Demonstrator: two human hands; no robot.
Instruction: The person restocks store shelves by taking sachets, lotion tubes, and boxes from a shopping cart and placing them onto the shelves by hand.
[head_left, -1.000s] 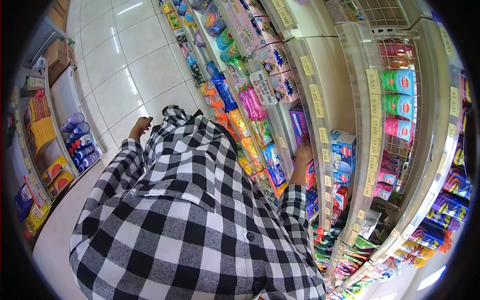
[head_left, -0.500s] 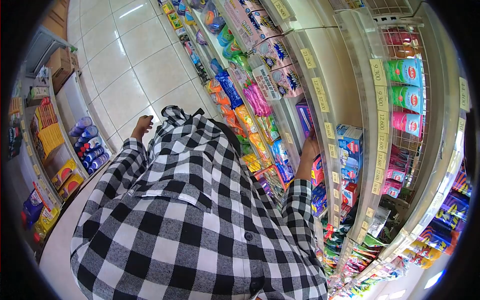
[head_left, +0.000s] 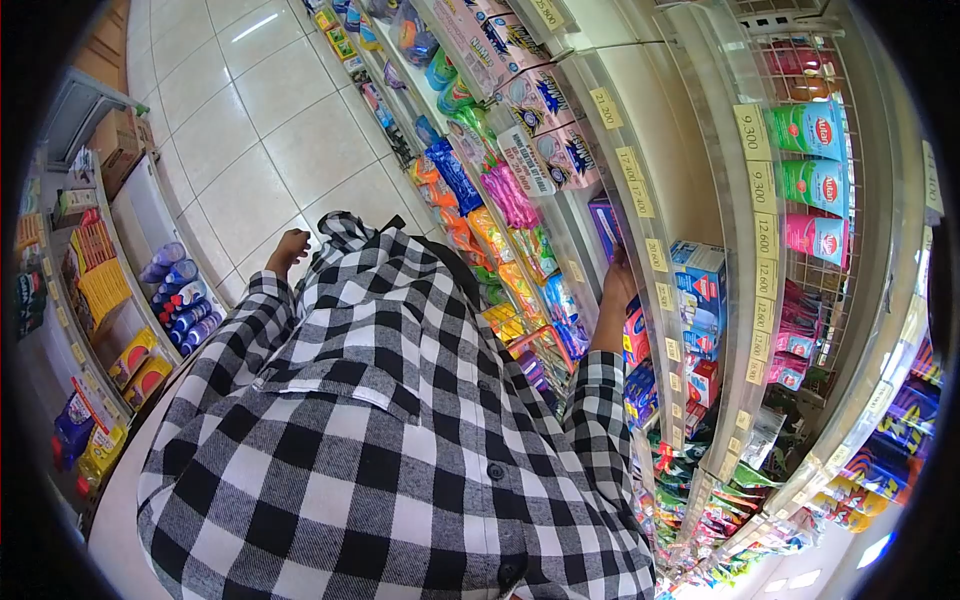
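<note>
My right hand (head_left: pixel 618 285) reaches into a shelf behind a clear price strip. Its fingers are at the near end of a purple box (head_left: pixel 604 226) and seem to grip it; the strip and shelf hide part of them. Below that hand, more coloured packs, one of them red and blue (head_left: pixel 636 338), stand on the same shelf. My left hand (head_left: pixel 290 250) hangs over the tiled floor, away from the shelves, with nothing in it. Its fingers are loosely bent, the thumb apart from them.
Pink boxes (head_left: pixel 540 105) stand further along the shelf. Blue boxes (head_left: pixel 698 290) and hanging green and pink pouches (head_left: pixel 812 185) are to the right. Bagged goods (head_left: pixel 490 240) fill the lower shelves. Across the aisle (head_left: pixel 270 100), another shelf holds blue-capped bottles (head_left: pixel 185 305) and a carton (head_left: pixel 115 140).
The view has shifted slightly, so the shelves sit a little further left and up. My right hand stays at the purple box; my left hand has barely moved.
</note>
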